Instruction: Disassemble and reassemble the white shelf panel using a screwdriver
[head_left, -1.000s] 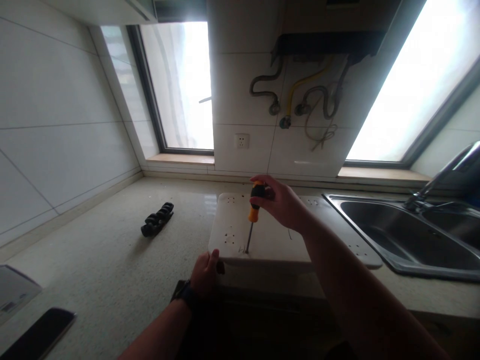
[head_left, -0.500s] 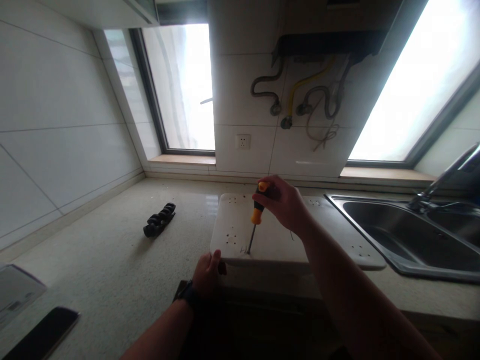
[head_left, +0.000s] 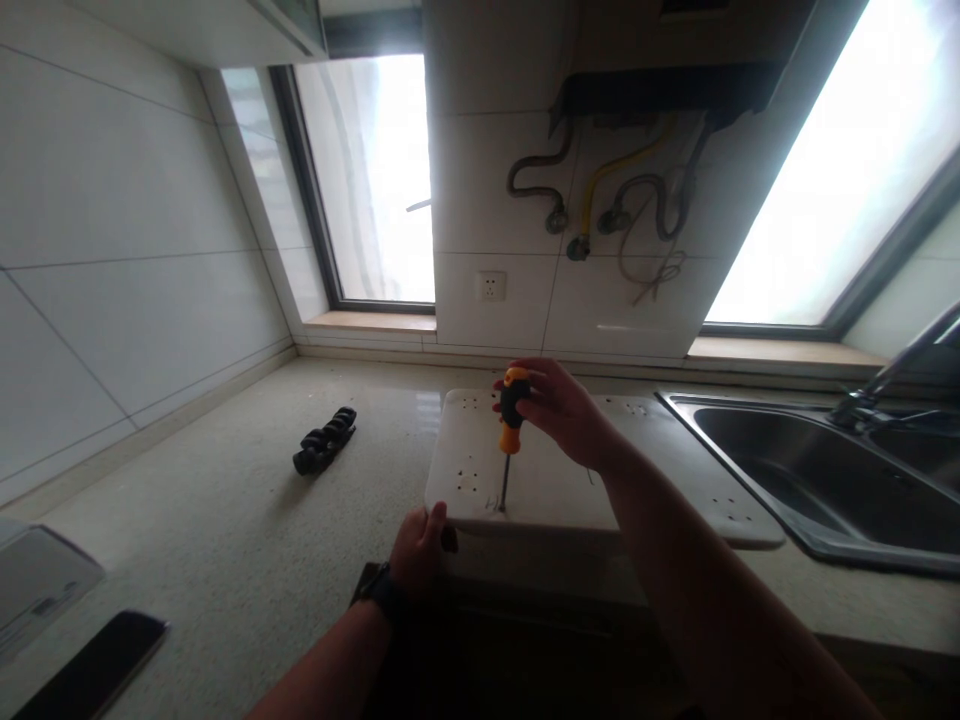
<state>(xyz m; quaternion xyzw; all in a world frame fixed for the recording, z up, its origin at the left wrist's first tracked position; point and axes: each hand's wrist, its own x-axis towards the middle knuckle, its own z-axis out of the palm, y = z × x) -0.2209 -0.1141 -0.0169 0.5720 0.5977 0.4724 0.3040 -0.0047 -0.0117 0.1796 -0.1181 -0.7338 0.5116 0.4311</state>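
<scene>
A white board (head_left: pixel 555 470) with rounded corners and groups of small holes lies flat on the counter. My right hand (head_left: pixel 559 405) is closed around the orange and black handle of a screwdriver (head_left: pixel 511 425). The screwdriver stands nearly upright, its tip touching the board close to the front edge, beside some dark marks. My left hand (head_left: pixel 421 545), with a dark watch on the wrist, grips the board's front left corner, thumb on top. The other left fingers are mostly hidden beneath the edge.
A black ridged object (head_left: pixel 325 440) rests on the speckled counter (head_left: pixel 240 530) to the left. Nearer stand a dark phone (head_left: pixel 94 665) and a white box (head_left: pixel 45 585). On the right is a steel sink (head_left: pixel 750 460) with a faucet (head_left: pixel 862 405). Hoses (head_left: pixel 600 185) hang on the wall.
The screwdriver has become more upright, and my right fingers have shifted and loosened around its handle. My left hand stays at the corner. The view has shifted slightly.
</scene>
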